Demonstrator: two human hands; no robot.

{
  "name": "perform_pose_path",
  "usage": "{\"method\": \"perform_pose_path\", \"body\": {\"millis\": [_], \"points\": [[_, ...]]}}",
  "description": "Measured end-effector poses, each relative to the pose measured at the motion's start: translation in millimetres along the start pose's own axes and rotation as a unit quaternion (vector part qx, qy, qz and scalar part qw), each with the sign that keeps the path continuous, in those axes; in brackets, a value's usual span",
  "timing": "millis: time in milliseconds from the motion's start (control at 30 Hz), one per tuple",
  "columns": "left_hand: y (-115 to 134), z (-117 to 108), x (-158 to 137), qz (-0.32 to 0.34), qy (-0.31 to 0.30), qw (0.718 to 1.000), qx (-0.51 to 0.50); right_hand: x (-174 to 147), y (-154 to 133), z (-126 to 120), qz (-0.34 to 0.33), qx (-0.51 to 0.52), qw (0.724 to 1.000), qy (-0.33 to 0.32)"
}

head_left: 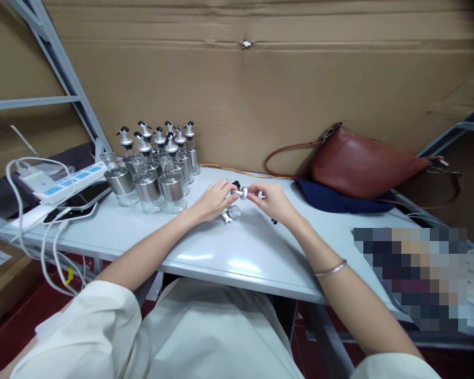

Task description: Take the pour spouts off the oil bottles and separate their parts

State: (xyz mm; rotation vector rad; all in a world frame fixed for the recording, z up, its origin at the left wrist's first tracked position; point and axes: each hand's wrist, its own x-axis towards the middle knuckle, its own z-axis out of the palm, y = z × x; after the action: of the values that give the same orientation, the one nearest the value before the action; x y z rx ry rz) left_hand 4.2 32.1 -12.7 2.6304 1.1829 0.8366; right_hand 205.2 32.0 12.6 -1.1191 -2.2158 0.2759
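My left hand (216, 201) and my right hand (275, 202) meet over the middle of the table. Between their fingertips is a small silver pour spout (243, 193), pinched from both sides. Beneath my left hand lie more silver and clear spout parts (231, 212), too small to make out fully. A small black part (274, 221) shows under my right hand. To the left stand several glass bottles with steel sleeves. Those at the back carry silver pour spouts with black levers (144, 145), while three front bottles (147, 188) have open necks.
On the left are a power strip (73, 181) with white cables and a dark device (73, 213). A brown leather bag (363, 163) rests on dark blue cloth (332, 197) at the right. Cardboard (237, 105) walls the back of the white table (221, 252). A blurred-out item (414, 279) lies at front right.
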Motion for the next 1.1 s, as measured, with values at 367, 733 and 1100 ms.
{"method": "perform_pose_path", "body": {"millis": [367, 733, 1100], "points": [[-0.4, 3.3, -7.1, 0.007, -0.129, 0.992, -0.009, -7.6, -0.2, 11.0, 0.065, -0.118, 0.975, -0.176], [-1.0, 0.3, -6.5, 0.048, -0.126, 0.99, 0.048, -8.1, 4.8, 8.7, 0.047, -0.109, 0.976, -0.18], [15.6, -17.5, -2.5, 0.071, 0.006, 0.994, 0.078, -4.8, 3.3, -6.0, 0.047, -0.084, 0.994, -0.06]]}}
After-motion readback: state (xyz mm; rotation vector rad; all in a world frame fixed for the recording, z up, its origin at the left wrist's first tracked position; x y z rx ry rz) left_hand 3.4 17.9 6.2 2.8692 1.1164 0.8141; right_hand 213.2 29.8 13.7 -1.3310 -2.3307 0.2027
